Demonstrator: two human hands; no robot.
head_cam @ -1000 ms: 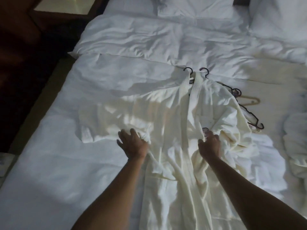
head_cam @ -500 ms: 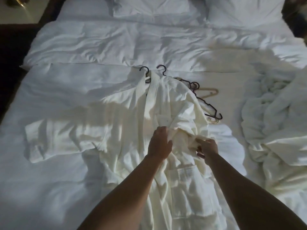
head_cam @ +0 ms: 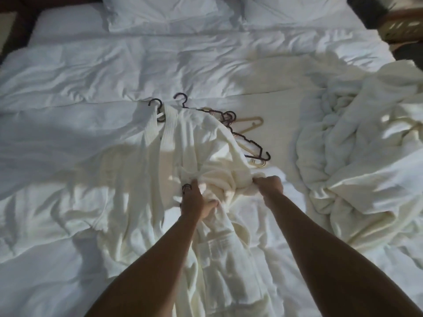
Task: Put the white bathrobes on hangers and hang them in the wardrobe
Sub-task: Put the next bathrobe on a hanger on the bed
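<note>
A white bathrobe (head_cam: 201,138) lies spread on the bed, collar pointing away from me, with black hanger hooks (head_cam: 180,99) sticking out above its collar. My left hand (head_cam: 194,200) grips a bunch of the robe's front cloth near its middle. My right hand (head_cam: 270,183) is curled round the bunched right sleeve of the same robe. Several loose hangers (head_cam: 249,138), black and beige, lie just beyond the robe's right shoulder. A second white bathrobe (head_cam: 357,143) sits crumpled in a heap at the right.
The bed (head_cam: 68,156) has a rumpled white duvet, and two pillows (head_cam: 164,12) lie at its head. A dark piece of furniture (head_cam: 402,26) stands past the bed's far right corner.
Both hands shifted right from the robe's lower front and gathered its right side. The right hand pulled the sleeve outward. My view swung right, bringing the crumpled robe into sight.
</note>
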